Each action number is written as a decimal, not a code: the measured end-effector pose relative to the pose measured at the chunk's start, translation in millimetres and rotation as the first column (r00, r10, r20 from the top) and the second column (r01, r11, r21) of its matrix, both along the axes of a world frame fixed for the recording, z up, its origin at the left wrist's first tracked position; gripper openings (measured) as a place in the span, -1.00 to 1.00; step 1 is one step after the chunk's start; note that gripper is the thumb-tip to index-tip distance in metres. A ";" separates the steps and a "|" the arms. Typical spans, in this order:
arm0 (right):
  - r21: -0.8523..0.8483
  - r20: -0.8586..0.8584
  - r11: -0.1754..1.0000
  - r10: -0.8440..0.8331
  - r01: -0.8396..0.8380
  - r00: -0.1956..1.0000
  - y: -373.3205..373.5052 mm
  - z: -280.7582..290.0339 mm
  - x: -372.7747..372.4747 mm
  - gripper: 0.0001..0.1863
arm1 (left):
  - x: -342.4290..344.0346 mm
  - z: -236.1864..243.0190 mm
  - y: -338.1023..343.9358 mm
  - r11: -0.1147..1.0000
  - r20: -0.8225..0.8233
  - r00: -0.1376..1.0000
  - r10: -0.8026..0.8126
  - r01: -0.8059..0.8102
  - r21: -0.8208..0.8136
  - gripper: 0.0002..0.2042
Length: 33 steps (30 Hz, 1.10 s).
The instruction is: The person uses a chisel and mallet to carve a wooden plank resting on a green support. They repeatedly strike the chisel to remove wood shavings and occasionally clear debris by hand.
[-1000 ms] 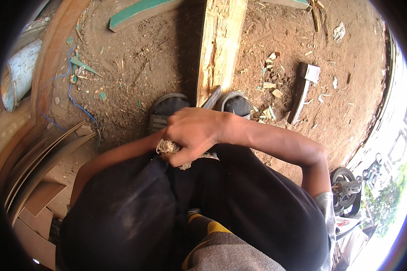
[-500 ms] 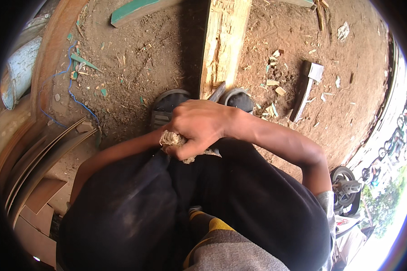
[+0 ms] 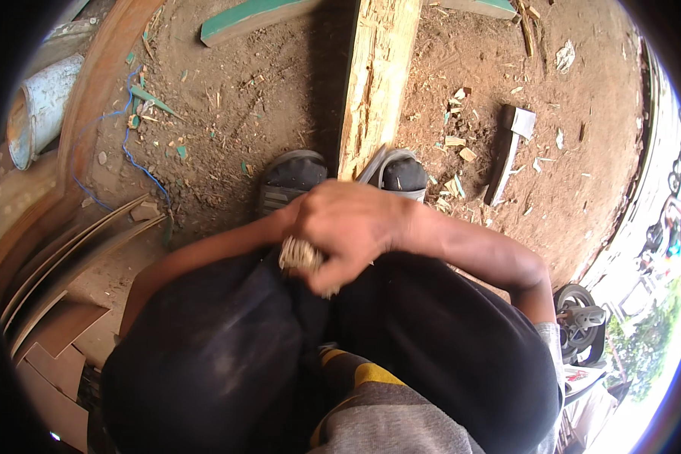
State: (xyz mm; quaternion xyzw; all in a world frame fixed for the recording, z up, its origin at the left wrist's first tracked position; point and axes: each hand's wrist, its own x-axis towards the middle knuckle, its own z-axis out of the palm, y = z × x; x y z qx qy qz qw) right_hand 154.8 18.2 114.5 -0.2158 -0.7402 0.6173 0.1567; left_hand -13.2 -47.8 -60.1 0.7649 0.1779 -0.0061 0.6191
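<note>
My right hand (image 3: 348,223) is closed, its back turned up, above the gap between my knees. A tan, stringy, coiled bundle (image 3: 296,253) pokes out beside its thumb; whether this is cord or shavings I cannot tell. My left forearm (image 3: 212,246) reaches in from the left, and the right hand covers the left hand's fingers. Just beyond the hands, a narrow grey strip (image 3: 372,163) leans at the near end of a pale, rough-hewn timber (image 3: 378,83). That timber runs away from me, its near end between my shoes (image 3: 299,172).
A hatchet (image 3: 511,147) lies on the dirt to the right, near wood chips (image 3: 461,151). Green-painted wood (image 3: 257,17) lies at the far side. Blue string (image 3: 132,155), curved boards (image 3: 72,261) and a pale metal container (image 3: 45,110) are at the left. A wheel (image 3: 579,318) stands at right.
My hands and the tan bundle sit lower in the picture, nearer me, and the right hand is blurred. The whole view has shifted slightly. The grip looks the same.
</note>
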 end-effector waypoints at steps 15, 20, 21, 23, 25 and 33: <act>0.084 0.036 0.996 -0.009 0.005 0.999 -3.2 -15.6 6.6 -0.54 | 3.1 58.5 197.6 0.548 0.252 0.892 0.375 -0.432 0.716 -0.88; 0.056 0.137 0.998 -0.018 0.011 0.990 2.1 -17.6 8.1 -0.51 | 119.8 75.4 273.2 0.571 0.297 0.912 0.282 -0.408 0.712 -0.46; 0.026 0.122 0.997 0.066 -0.069 0.990 3.4 -16.8 10.1 -0.51 | 137.8 76.8 279.7 0.510 0.313 0.910 0.272 -0.412 0.755 -0.50; 0.060 0.051 0.997 -0.043 0.040 0.998 2.5 -13.9 13.0 -0.50 | 163.1 72.3 283.8 0.408 0.301 0.903 0.308 -0.411 0.815 -0.48; 0.054 0.083 0.998 -0.030 0.025 0.996 4.3 -16.4 16.7 -0.51 | 176.8 63.6 285.3 0.294 0.296 0.899 0.322 -0.392 0.872 -0.46; 0.020 0.034 1.000 -0.005 0.004 0.999 3.6 -17.1 18.4 -0.51 | 183.0 49.0 286.3 0.222 0.245 0.902 0.356 -0.336 0.915 -0.39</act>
